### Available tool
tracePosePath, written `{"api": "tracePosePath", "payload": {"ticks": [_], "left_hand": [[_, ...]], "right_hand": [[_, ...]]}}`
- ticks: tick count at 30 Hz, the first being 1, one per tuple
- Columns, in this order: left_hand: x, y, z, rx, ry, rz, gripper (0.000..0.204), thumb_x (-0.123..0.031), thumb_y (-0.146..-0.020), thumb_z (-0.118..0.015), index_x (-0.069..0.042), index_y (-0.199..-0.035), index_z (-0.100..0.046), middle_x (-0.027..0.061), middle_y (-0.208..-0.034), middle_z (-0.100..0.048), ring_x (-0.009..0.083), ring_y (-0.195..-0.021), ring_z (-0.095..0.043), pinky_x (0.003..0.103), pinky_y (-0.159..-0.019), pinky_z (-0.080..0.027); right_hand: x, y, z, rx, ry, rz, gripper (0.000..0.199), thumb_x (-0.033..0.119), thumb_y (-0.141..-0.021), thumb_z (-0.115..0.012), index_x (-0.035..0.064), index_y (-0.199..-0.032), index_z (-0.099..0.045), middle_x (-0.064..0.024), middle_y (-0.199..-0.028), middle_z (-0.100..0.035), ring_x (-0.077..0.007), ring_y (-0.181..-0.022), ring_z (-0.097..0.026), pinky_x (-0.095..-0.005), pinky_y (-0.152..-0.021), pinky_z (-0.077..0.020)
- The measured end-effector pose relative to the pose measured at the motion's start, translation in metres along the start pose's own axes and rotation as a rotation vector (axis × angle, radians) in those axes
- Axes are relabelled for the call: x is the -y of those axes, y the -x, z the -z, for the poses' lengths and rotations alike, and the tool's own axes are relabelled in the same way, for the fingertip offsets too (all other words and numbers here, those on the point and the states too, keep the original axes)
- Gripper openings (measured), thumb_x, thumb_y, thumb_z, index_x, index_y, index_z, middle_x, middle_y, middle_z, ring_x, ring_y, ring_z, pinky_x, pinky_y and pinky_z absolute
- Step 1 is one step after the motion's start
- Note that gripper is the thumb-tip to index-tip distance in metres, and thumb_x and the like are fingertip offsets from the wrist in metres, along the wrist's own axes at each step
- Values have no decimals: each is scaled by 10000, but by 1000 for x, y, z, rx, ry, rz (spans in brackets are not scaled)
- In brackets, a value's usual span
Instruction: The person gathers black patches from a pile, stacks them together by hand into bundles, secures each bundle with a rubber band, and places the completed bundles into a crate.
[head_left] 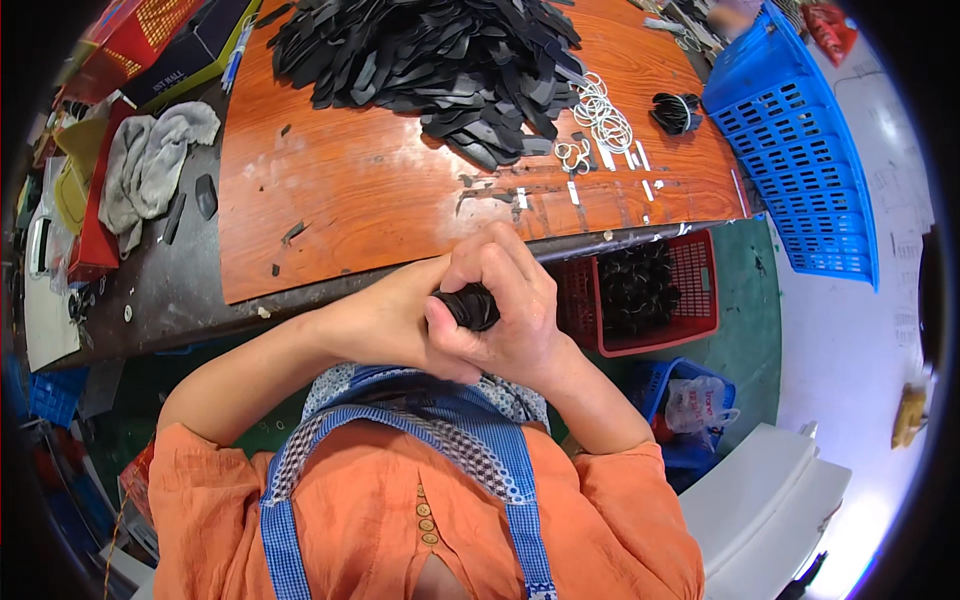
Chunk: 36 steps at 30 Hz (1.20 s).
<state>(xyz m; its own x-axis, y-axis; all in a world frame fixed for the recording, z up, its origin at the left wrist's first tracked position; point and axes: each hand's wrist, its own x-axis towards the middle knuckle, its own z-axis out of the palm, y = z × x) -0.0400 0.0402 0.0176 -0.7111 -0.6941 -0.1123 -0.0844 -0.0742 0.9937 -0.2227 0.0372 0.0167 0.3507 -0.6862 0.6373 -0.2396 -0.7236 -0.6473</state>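
Observation:
Close in front of my body, at the table's near edge, both hands are wrapped round a small bundle of black flat pieces (472, 307). My left hand (398, 318) closes on it from the left, its fingers mostly hidden behind the right. From the right, my right hand (512, 300) curls over the bundle with bent fingers and thumb. Beyond them, a large heap of similar black flat pieces (430, 70) covers the far part of the wooden tabletop (340, 215). White rubber bands (604, 115) lie right of the heap, beside a banded black bundle (676, 114).
Below the table's right side, a red basket (708, 290) holds several black bundles. A tall blue crate (815, 170) stands at the right, with a blue bin (655, 385) lower down. At left lie a grey cloth (155, 165) and a red box (92, 225).

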Motion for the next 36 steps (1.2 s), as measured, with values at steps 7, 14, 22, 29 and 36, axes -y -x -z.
{"api": "tracePosePath", "payload": {"ticks": [7, 14, 22, 29, 36], "left_hand": [[4, -57, 21, -290, 66, 26, 422, -80, -750, -833, -32, -1140, -680, 37, -983, -712, 113, -911, -643, 321, -859, -542], [7, -94, 32, -373, 239, -196, 335, -27, -753, -831, -24, -1045, -667, 19, -954, -692, 98, -901, -619, 295, -867, -519], [10, -98, 37, -470, 118, -296, 262, 4, -772, -824, -45, -976, -667, -14, -898, -653, 89, -818, -601, 273, -790, -516], [8, -90, 45, -371, 335, -339, 379, 15, -758, -819, -50, -1094, -655, -6, -996, -696, 88, -909, -638, 282, -854, -550], [-3, -81, 46, -330, 290, -257, 291, 19, -742, -806, -44, -980, -650, 19, -860, -684, 108, -811, -638, 294, -775, -527]], "right_hand": [[-53, -38, 60, -42, 148, -256, 190, 49, -878, -770, 64, -1066, -746, -105, -1043, -699, -263, -952, -681, -372, -749, -550], [-155, -36, 124, -25, 678, -598, 138, 163, -907, -776, 143, -1044, -769, -83, -985, -646, -250, -893, -671, -396, -807, -535], [-154, -41, 129, -290, 317, -480, 63, 76, -901, -740, 57, -960, -726, -9, -898, -652, -98, -731, -566, -268, -707, -485], [-45, -48, 46, -8, 243, -419, 143, 45, -868, -773, 43, -963, -667, -76, -874, -752, -129, -707, -714, -282, -632, -546], [-39, -38, 49, -309, -703, -615, 133, -18, -972, -662, 38, -1092, -644, -88, -974, -712, -129, -826, -684, -295, -756, -563]]}}
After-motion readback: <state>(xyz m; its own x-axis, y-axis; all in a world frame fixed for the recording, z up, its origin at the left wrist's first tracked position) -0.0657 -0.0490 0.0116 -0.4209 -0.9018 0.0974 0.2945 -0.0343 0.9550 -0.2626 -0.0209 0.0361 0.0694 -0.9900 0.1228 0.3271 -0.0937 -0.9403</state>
